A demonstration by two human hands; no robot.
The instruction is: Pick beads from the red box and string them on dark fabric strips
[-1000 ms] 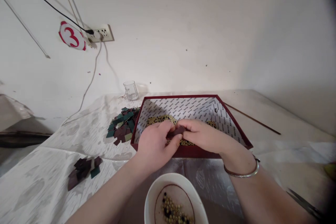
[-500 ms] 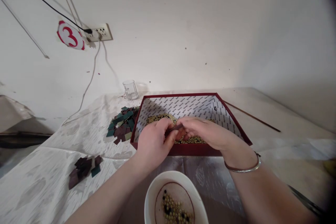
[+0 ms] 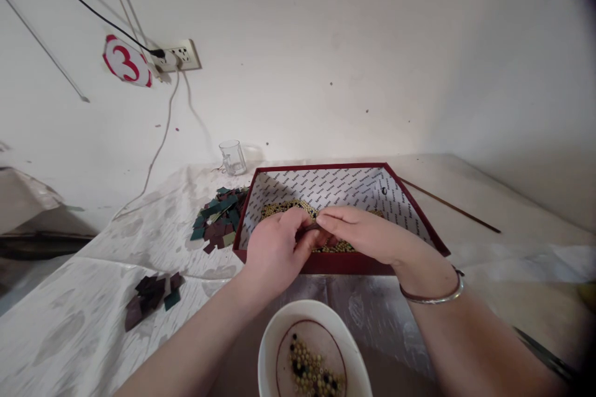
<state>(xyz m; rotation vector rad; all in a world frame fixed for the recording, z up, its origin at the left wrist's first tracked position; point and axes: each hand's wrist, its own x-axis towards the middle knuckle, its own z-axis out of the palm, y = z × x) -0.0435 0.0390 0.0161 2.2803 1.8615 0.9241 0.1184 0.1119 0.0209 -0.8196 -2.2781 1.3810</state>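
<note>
Over the front part of a red-rimmed box (image 3: 358, 265) my two hands meet. My left hand (image 3: 282, 245) is closed on a small dark brown piece (image 3: 306, 229), pinched between thumb and curled fingers. The fingers of my right hand (image 3: 354, 229) are bent together against the same piece from the other side. Yellow and black beads (image 3: 288, 206) lie in the box below and behind the hands. Nearer to me stands a white bowl (image 3: 267, 353) with similar beads (image 3: 310, 369) in it.
Left of the box lies a pile of green and brown pieces (image 3: 218, 217), with a smaller dark pile (image 3: 149, 298) nearer. A glass mug (image 3: 233, 158) stands by the wall. A thin brown stick (image 3: 451, 205) lies at the right.
The fingers of my right hand have closed further over the brown piece, covering more of it. The whole view has shifted slightly.
</note>
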